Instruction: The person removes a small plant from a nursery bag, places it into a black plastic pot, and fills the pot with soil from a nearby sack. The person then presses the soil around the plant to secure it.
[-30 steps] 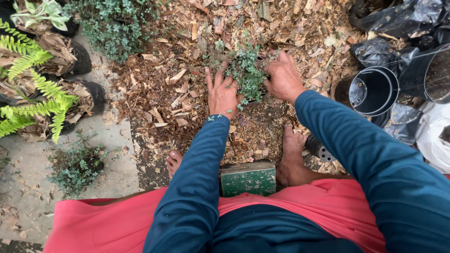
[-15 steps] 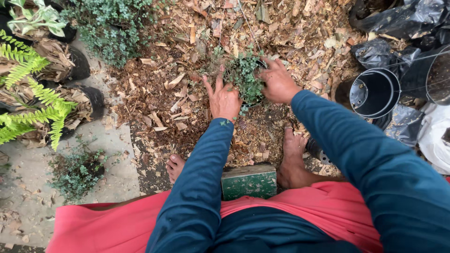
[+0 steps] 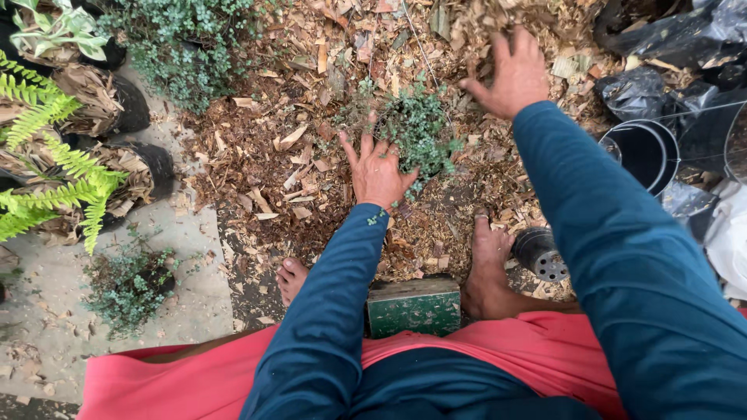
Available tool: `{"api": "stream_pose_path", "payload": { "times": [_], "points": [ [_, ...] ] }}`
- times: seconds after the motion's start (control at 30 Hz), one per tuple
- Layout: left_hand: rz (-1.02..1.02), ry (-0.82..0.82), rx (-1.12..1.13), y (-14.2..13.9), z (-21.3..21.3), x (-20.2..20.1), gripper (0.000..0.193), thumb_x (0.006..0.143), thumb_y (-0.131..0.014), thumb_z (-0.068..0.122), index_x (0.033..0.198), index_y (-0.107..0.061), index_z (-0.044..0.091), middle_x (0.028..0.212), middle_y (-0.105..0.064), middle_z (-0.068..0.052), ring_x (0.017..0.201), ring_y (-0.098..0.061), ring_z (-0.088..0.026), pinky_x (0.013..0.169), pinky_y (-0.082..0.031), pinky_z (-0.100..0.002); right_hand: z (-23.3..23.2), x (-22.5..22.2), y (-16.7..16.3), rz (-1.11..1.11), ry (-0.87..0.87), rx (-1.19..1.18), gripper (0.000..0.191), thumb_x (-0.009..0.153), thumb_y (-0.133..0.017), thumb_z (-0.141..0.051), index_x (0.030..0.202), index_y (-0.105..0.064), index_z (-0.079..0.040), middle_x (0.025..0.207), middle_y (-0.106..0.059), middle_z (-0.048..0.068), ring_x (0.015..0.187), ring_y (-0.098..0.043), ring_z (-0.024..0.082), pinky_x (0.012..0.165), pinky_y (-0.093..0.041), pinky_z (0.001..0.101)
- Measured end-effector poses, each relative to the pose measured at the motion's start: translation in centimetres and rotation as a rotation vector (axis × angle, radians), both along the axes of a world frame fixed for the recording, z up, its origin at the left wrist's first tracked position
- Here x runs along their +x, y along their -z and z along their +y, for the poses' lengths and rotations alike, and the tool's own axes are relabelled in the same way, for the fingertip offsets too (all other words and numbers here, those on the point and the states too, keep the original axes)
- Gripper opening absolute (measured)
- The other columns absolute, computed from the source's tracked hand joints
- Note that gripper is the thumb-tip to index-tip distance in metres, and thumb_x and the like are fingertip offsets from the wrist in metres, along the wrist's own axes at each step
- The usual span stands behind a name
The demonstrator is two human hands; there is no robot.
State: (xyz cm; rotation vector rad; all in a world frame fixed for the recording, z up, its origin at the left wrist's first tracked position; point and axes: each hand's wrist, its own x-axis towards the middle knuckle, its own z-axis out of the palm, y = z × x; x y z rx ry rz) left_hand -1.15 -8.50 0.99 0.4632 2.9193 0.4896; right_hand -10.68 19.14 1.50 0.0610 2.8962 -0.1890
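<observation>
While the left hand (image 3: 379, 169) lies flat with fingers spread on the brown mulch (image 3: 296, 148), gripping nothing, the small green plant (image 3: 420, 128) sits just at its two o'clock, touching the fingertips. The right hand (image 3: 510, 74) hovers open at the plant's one o'clock, fingers splayed, empty. A green wooden block (image 3: 414, 306) lies at six o'clock between bare feet.

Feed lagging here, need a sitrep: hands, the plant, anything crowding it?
Left hand open, flat beside small green plant. Right hand open, fingers spread over leaf mulch beyond it. Empty black pots off right, not blocking.
</observation>
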Motion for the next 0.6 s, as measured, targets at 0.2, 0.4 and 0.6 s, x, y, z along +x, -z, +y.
{"api": "stream_pose_path", "payload": {
  "times": [0.2, 0.4, 0.6],
  "points": [
    [0.031, -0.058, -0.028, -0.6, 0.9, 0.0, 0.084, 0.071, -0.077, 0.069, 0.116, -0.074, -0.002, 0.132, -0.065, -0.023, 0.152, -0.025, -0.033, 0.119, 0.006, -0.070, -1.4, 6.3, 1.1, -0.367, -0.288, 0.139, 0.081, 0.089, -0.061, -0.060, 0.156, -0.043, -0.017, 0.161, -0.038, 0.021, 0.145, -0.042, 0.043, 0.124, -0.035, 0.0547],
    [-0.105, -0.131, -0.093, -1.9, 1.9, -0.2, 0.085, 0.069, -0.076, 0.072, 0.114, -0.075, 0.001, 0.141, -0.059, -0.025, 0.151, -0.021, -0.032, 0.120, 0.007, -0.068, 2.1, 8.2, 1.0, -0.178, 0.158, 0.054, 0.081, 0.100, -0.041, -0.073, 0.158, -0.039, -0.017, 0.161, -0.036, 0.028, 0.149, -0.033, 0.047, 0.119, -0.030, 0.0620],
    [-0.171, -0.186, -0.104, -3.3, 2.9, -0.2, 0.083, 0.071, -0.073, 0.073, 0.111, -0.076, 0.001, 0.140, -0.060, -0.021, 0.157, -0.013, -0.029, 0.121, 0.009, -0.067, -2.5, 12.8, 2.6, -0.228, 0.003, 0.133, 0.091, 0.094, -0.044, -0.078, 0.160, -0.027, -0.017, 0.155, -0.034, 0.030, 0.143, -0.034, 0.051, 0.112, -0.032, 0.0604]
  ]
}}
